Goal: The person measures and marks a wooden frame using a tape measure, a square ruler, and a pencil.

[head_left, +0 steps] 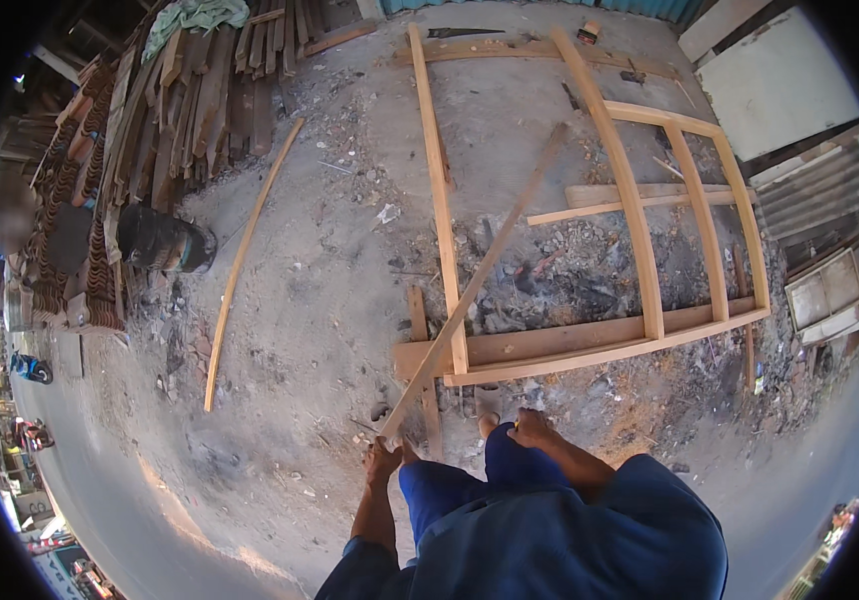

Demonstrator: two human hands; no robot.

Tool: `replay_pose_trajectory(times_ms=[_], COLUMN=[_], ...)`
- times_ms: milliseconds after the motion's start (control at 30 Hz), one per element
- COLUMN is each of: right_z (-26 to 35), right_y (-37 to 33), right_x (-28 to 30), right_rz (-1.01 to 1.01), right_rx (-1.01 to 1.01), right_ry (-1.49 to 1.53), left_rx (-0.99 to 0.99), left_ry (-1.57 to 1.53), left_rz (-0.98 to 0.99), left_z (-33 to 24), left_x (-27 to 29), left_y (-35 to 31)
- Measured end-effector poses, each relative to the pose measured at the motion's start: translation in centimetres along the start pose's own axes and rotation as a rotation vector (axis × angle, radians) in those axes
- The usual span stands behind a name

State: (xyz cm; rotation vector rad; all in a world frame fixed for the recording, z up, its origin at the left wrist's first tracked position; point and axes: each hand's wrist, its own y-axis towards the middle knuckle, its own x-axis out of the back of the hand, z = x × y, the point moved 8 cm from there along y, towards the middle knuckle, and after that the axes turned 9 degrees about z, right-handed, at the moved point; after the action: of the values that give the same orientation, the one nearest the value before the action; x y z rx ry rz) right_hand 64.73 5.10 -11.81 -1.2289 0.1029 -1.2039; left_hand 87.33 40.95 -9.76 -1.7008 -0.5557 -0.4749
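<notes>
My left hand [382,458] is closed round the near end of a long, thin wooden strip [495,255]. The strip slants away to the far right, crossing over a wooden frame [605,352] of pale battens. My right hand [533,428] is curled shut beside my right knee, close to the frame's near rail. What it holds, if anything, is too small to make out. The frame lies on the ground, with several crosspieces at its right side and a long batten [437,180] at its left. Under its near edge lies a wider brown board [550,345].
At the left, another batten [250,260] lies on the dirt ground. Stacked old timber [190,100], roof tiles [80,190] and a dark bucket-like container [163,240] stand beyond it. A handsaw [465,33] lies at the far side. Panels [785,85] and a pale box-like frame [828,295] line the right.
</notes>
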Motion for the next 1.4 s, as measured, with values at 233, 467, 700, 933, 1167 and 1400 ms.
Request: replay_pose_trajectory(times_ms=[233,467,700,933,1167,1400], right_z=[3.6,7.8,10.0,10.3,9.0,7.5], right_y=[-5.0,-5.9,-4.7,-4.4,-4.5,-4.4], right_x=[-5.8,-7.1,-7.6,-7.7,-7.6,-7.7], right_rz=[-0.031,-0.108,-0.123,-0.11,0.006,-0.005], right_rx=[-0.235,-0.292,-0.272,-0.253,-0.373,-0.389], right_ry=[0.058,0.002,-0.071,-0.103,-0.075,-0.006], left_rx=[0.077,-0.019,-0.083,-0.205,-0.301,-0.491], left_ry=[0.125,0.098,-0.087,-0.046,-0.131,0.031], left_rz=[0.195,0.296,0.251,0.135,0.172,-0.033], left_z=[2.1,7.3,8.7,4.8,3.8,-4.4], left_x=[-3.6,-10.4,-13.5,-5.4,0.8,5.4], left_y=[12.3,21.8,24.4,15.3,9.1,10.0])
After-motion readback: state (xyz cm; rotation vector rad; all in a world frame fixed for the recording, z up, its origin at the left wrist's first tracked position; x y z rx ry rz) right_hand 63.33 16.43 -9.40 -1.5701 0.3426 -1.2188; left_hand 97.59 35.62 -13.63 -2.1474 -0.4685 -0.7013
